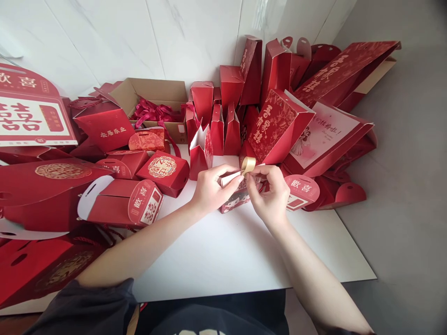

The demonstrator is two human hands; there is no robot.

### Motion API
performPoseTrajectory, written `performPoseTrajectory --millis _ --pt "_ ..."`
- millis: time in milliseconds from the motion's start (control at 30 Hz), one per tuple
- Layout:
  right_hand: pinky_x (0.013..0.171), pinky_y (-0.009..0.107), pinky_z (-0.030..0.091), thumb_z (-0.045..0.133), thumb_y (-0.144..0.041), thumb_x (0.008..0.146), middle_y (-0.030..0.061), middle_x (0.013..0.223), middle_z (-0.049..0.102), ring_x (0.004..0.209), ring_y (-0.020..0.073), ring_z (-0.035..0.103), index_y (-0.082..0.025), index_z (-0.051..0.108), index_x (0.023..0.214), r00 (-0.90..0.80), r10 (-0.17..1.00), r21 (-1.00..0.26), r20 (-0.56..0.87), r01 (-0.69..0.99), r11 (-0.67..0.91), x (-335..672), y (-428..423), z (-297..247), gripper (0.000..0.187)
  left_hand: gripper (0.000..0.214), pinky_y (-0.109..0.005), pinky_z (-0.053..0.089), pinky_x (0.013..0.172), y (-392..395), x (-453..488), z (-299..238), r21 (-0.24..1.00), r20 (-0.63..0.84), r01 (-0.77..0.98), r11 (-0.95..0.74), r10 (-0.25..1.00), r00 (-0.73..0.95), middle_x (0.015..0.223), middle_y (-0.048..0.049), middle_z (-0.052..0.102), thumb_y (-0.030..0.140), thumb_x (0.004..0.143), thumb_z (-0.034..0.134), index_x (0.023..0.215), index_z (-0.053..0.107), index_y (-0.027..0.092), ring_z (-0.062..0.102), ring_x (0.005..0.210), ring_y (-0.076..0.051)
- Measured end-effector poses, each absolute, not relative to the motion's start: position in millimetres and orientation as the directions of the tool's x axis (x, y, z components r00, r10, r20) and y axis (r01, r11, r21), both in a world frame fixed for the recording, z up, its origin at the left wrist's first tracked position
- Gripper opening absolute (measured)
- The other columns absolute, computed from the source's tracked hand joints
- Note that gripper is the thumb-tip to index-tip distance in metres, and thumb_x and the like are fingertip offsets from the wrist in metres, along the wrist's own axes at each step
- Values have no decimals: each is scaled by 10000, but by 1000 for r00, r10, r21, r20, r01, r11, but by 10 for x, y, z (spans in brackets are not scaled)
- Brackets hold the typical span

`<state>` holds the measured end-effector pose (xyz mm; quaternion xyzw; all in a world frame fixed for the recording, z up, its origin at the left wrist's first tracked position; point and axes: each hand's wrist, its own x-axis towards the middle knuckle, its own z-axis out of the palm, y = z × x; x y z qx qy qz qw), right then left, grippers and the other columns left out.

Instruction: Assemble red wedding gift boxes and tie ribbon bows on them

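Observation:
A small red gift box [234,203] with a printed dark and white picture stands on the table, partly hidden behind my hands. Above its top a gold ribbon [248,164] curls up in a loop. My left hand [214,188] is closed, its thumb and fingers pinching the box's pale top edge close to the ribbon's base. With fingertips drawn together, my right hand [270,193] pinches the ribbon on the other side. The exact grip of the right fingertips is partly hidden.
Red gift boxes [164,173] crowd the left side. A cardboard carton [153,88] with dark pink ribbons stands at the back. Tall red bags [275,123] lean together at the right, near the grey wall [401,163]. The white table [216,260] ends just before my body.

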<state>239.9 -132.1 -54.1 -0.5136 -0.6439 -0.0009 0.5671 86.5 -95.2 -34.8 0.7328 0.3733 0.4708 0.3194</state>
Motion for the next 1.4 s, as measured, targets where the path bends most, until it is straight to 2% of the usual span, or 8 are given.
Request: performPoseTrajectory --millis 267,433,667,767,933,1100,1233,1400 --pt "965 447 452 629 -240 877 103 1161 609 1119 262 563 -228 655 1014 168 648 -576 742 655 490 2481 -1292 -458 141 123 -261 535 775 -862 825 -327 781 474 300 -548 833 286 847 -38 755 290 799 700 825 748 180 689 803 -170" --pt "801 342 502 610 -309 908 37 887 658 866 190 631 -207 642 878 121 819 -774 561 426 468 2504 -1290 -455 111 78 -263 535 739 -825 812 -313 789 467 278 -548 829 306 797 -31 748 240 773 706 763 747 174 682 750 -161" --pt "599 262 439 651 -404 871 -17 661 579 600 123 521 -190 629 826 144 925 -904 353 306 297 2518 -1299 -453 220 159 -247 521 712 -795 770 -298 849 387 181 -497 817 428 834 -39 743 303 802 701 842 740 155 683 778 -164" --pt "587 252 423 669 -399 859 -10 681 587 602 116 511 -183 636 818 130 930 -915 343 271 299 2542 -1288 -456 223 258 -244 506 670 -784 785 -373 898 337 115 -424 833 440 791 -35 716 406 829 677 830 712 151 663 752 -161" --pt "558 239 395 666 -378 864 -15 681 575 589 107 490 -183 621 821 139 912 -907 386 241 347 2501 -1265 -499 205 597 -255 483 573 -774 843 -580 952 303 -82 -294 872 385 695 -36 634 658 929 337 791 635 160 607 635 -143" --pt "487 223 337 628 -366 892 -45 613 508 522 92 416 -202 566 848 136 909 -902 393 247 353 2420 -1270 -530 181 619 -264 481 599 -747 879 -678 947 321 -89 -309 897 305 703 -42 618 655 949 258 769 601 173 589 644 -145" --pt "491 233 344 627 -381 892 -47 597 494 518 96 409 -207 570 849 110 922 -918 372 192 348 2432 -1257 -527 188 570 -268 485 690 -719 898 -682 913 408 -89 -399 872 269 806 -50 636 619 962 285 820 615 177 604 750 -152" --pt "501 236 344 628 -392 891 -52 585 470 518 94 392 -203 601 860 60 939 -928 339 185 324 2507 -1237 -497 193 290 -246 473 697 -726 868 -616 880 460 -68 -470 809 365 811 -22 630 462 900 581 866 621 177 597 767 -144"
